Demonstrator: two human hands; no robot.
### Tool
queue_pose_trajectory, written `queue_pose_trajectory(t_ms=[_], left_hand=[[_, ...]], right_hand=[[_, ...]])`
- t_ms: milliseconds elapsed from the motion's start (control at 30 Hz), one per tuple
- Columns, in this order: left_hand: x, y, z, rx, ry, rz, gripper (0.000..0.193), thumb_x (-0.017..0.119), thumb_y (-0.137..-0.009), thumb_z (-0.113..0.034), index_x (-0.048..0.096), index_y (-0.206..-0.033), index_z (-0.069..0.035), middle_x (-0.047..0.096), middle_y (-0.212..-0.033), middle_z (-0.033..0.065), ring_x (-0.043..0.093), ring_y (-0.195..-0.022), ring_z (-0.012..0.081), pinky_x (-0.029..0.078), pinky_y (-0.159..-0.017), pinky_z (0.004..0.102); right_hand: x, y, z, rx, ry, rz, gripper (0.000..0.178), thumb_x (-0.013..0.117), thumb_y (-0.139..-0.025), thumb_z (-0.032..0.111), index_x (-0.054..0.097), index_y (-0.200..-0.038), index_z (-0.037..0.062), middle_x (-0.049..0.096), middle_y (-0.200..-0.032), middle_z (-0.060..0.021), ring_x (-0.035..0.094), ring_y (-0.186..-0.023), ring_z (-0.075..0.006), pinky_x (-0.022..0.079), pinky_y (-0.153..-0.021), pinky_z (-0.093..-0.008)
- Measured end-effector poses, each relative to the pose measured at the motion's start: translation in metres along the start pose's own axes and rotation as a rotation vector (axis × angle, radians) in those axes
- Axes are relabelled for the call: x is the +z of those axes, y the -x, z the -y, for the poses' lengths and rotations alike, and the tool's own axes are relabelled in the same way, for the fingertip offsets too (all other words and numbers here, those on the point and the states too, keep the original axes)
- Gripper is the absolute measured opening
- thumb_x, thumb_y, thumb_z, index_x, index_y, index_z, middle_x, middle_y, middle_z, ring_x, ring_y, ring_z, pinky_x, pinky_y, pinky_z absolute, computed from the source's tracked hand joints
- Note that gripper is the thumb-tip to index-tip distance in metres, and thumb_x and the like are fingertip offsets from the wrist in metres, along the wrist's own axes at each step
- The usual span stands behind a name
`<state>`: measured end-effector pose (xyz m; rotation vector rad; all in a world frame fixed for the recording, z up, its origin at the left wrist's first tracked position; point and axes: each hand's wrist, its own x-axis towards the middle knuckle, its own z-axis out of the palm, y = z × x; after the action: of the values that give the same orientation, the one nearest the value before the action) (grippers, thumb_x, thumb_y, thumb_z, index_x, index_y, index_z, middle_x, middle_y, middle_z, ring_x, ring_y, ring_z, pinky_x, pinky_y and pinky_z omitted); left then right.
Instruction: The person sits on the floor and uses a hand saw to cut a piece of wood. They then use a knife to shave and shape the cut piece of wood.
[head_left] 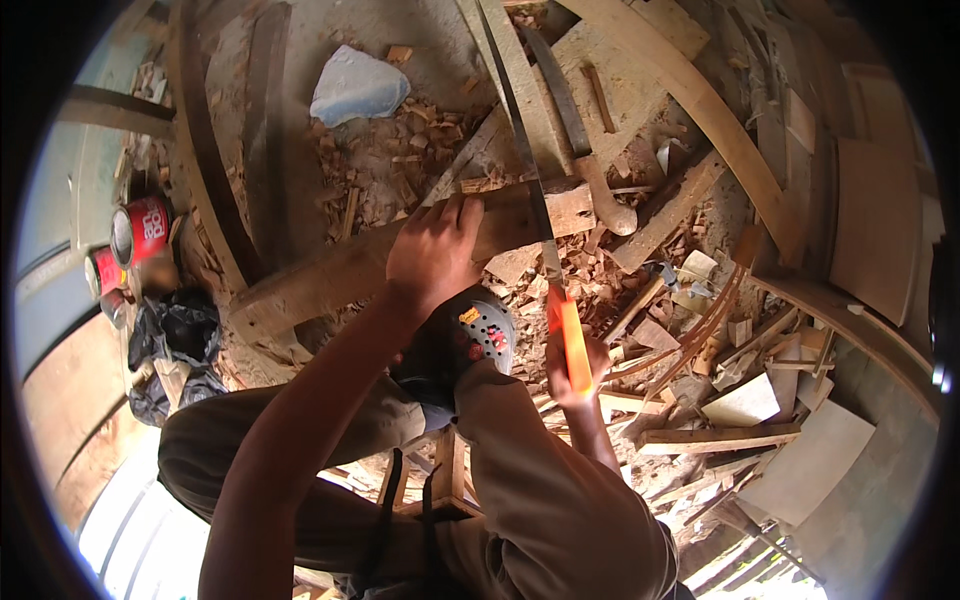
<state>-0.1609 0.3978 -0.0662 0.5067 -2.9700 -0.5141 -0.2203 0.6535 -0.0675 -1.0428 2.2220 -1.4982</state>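
Note:
A thick wooden beam [340,270] lies slantwise in front of me. My left hand [435,250] presses on it from above, fingers bent over its far edge. In my right hand [580,375] is the orange handle of a handsaw [535,200], fingers closed around it. Its long dark blade points away from me and crosses the beam close to the right end; how deep it sits in the wood I cannot tell. Just beyond that end lies a large knife [605,195] with a wooden handle. My foot in a dark clog [488,335] rests close against the beam's near side.
Wood chips [600,275] and offcuts cover the ground. A pale bluish chunk [358,85] lies at the far left. Red cans [148,230] and a black plastic bag [178,335] are on the left. A curved plank [710,110] and flat boards [810,460] lie to the right.

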Motion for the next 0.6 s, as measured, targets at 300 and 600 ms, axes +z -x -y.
queue_pose_trajectory(t_ms=[300,600], left_hand=[[-0.008,-0.006,-0.01,-0.006,0.016,-0.025,0.052,0.074,-0.063,-0.01,0.053,-0.11,-0.004,0.065,-0.106,0.016,0.067,-0.094,0.029,0.053,-0.087,0.0381],[-0.001,-0.006,-0.006,0.012,0.019,-0.039,0.055,0.073,-0.063,-0.011,0.054,-0.114,-0.003,0.066,-0.108,0.0169,0.068,-0.091,0.0295,0.054,-0.087,0.0391]], right_hand=[[-0.021,0.123,-0.033,0.543,0.193,-0.105,0.007,0.062,-0.076,0.003,0.063,-0.082,0.0064,0.053,-0.059,-0.0095,0.05,-0.046,-0.028,0.042,-0.044,-0.0391],[-0.046,0.125,-0.004,0.17,0.279,0.075,0.021,0.06,-0.071,-0.003,0.067,-0.091,0.0,0.056,-0.062,-0.0097,0.055,-0.046,-0.0251,0.043,-0.044,-0.0358]])
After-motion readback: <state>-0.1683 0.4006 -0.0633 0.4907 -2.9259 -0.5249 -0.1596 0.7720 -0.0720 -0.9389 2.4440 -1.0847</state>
